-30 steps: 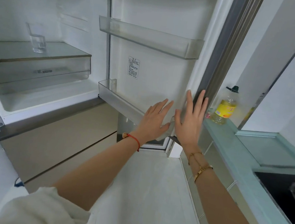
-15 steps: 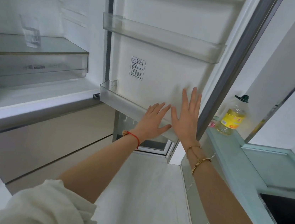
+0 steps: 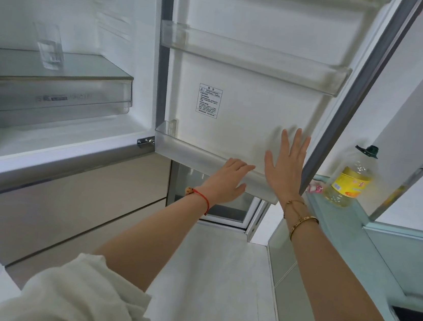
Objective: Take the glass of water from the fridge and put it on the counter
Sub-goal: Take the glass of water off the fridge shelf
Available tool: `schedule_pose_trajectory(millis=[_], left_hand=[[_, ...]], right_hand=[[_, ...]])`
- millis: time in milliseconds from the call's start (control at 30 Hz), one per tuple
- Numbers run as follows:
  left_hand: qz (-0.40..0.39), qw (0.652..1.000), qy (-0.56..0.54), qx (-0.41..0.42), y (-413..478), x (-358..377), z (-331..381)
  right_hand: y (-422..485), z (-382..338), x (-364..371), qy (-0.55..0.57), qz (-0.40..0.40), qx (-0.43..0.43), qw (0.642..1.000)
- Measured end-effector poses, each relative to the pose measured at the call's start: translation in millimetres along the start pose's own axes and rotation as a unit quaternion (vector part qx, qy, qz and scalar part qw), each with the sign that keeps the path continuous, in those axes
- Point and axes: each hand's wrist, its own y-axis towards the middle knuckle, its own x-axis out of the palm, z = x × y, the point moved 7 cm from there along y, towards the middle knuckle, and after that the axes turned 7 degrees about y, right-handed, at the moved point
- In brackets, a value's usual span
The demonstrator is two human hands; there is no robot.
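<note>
Both spread hands, left hand [image 3: 225,180] and right hand [image 3: 284,166], are pressed flat against the open door [image 3: 252,98]; the glass [image 3: 49,47] is seen on a fridge shelf [image 3: 88,70].

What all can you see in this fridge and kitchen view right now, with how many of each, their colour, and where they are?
glass of water: one, clear, upright on the fridge shelf, upper left
drawer: one, clear, under that shelf
fridge door: one, white inside, swung open, centre
door racks: two, clear, one upper and one lower on the door
label: one, white with dark print, on the door's inner wall
oil bottle: one, yellow label and dark cap, on the counter by the door
counter: one, pale green, right side
left hand: one, open, on the lower door rack, red cord on the wrist
right hand: one, open, fingers spread, flat against the door, gold bracelets on the wrist
</note>
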Motion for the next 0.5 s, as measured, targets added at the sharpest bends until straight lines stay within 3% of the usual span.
schedule_pose_trajectory(millis=[500], left_hand=[[-0.016, 0.996, 0.086, -0.007, 7, 3, -26]], right_hand=[[19, 6, 10, 0.021, -0.004, 0.020, 1.000]])
